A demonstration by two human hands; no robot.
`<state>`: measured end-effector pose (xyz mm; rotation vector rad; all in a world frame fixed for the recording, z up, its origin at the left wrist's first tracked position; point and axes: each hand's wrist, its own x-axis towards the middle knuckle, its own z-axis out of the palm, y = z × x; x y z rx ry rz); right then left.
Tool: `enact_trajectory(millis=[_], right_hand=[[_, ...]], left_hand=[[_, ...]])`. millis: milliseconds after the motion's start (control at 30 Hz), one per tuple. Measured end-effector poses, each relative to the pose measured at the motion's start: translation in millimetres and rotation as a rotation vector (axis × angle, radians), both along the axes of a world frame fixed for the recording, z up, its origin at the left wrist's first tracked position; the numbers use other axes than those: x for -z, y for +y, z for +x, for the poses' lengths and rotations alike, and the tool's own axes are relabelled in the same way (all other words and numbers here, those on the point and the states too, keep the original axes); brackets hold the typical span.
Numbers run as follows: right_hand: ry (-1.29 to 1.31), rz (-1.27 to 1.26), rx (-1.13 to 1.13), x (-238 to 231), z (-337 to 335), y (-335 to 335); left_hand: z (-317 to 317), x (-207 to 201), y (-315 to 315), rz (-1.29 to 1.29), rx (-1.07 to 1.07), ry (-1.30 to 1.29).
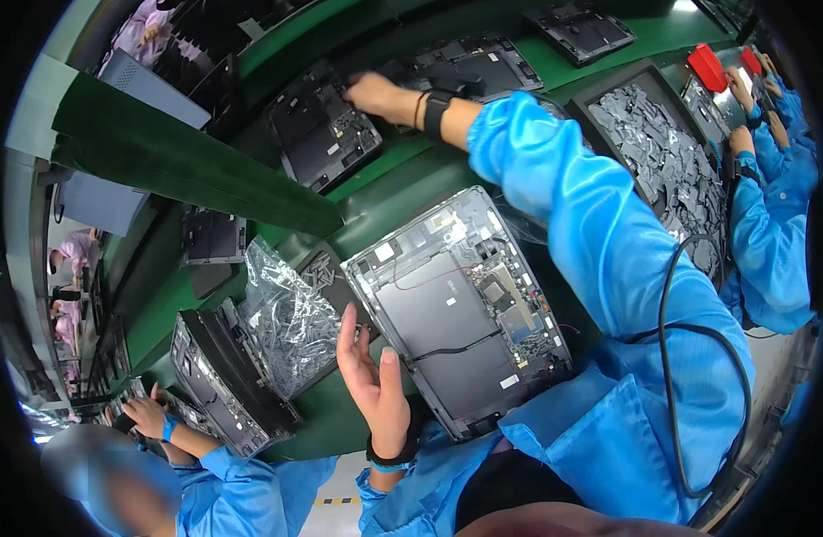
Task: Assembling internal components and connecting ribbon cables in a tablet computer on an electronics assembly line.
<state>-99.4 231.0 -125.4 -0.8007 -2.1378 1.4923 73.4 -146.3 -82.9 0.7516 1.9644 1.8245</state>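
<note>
The left hand [376,389] was open, its fingers extended, beside an opened laptop [449,309] that lay just to its right. Crumpled clear plastic [291,327] lay to that hand's left. Farther off, the right hand [374,96] was at the edge of a second laptop [318,139]; blur left it unclear whether it gripped anything.

The nearest grey laptop base [454,315] lies uncovered, slanted.

Right hand [371,95] blurred; fingertip contact with far laptop [315,136] unclear. Clear plastic bag [291,327] hides part of a small-parts tray [343,297]. Lower-left co-worker [241,492] cut off by bottom edge.
</note>
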Motion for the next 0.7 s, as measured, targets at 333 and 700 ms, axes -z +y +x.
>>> enact_trajectory(millis=[333,700], right_hand=[[-0.766,0.617,-0.497,-30,69,220],[-0.486,0.53,-0.559,-98,109,202]], left_hand=[[-6,4,-13,-0.024,-0.123,0.027],[-2,-6,-14,0.024,-0.158,0.091]])
